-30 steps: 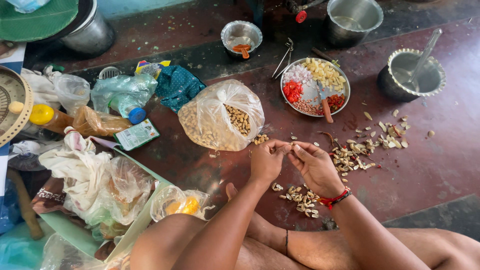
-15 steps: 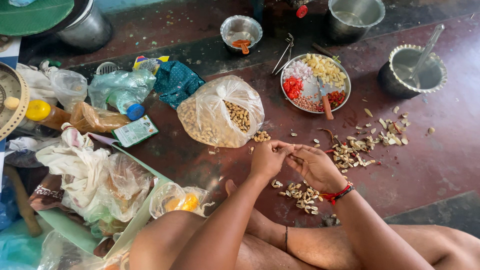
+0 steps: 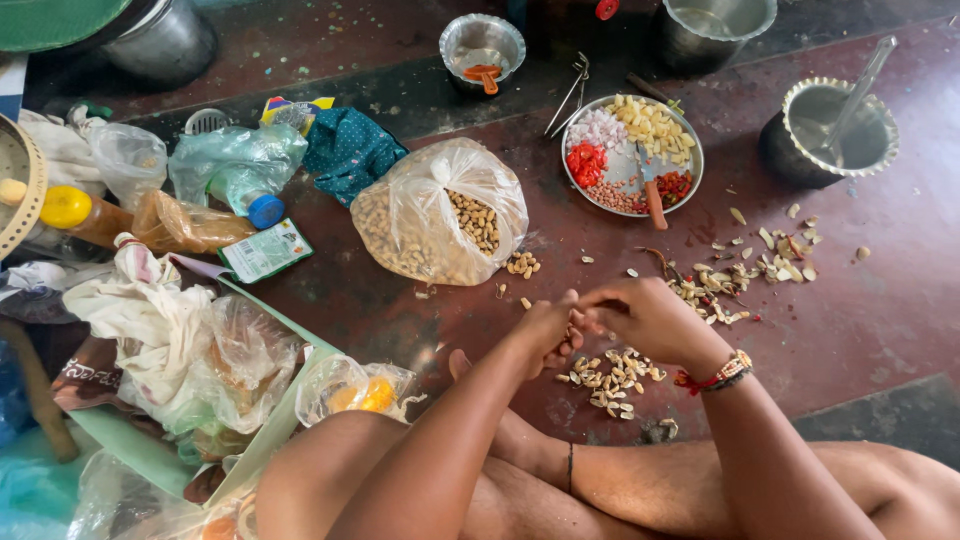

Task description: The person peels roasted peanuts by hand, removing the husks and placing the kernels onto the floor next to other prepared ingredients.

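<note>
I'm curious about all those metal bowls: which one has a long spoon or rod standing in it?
The scalloped-rim bowl at far right, with a long clear handle leaning out of it. The small bowl holds an orange scoop, and the plain pot shows nothing in it.

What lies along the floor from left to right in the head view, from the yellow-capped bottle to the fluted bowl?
Yellow-capped bottle → blue-capped bottle → clear bag of peanuts → steel plate of chopped ingredients → fluted metal bowl with a spoon.

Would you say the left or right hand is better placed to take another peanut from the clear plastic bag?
Probably the left hand: it sits nearer the clear plastic bag of peanuts, while the right hand lies farther.
</note>
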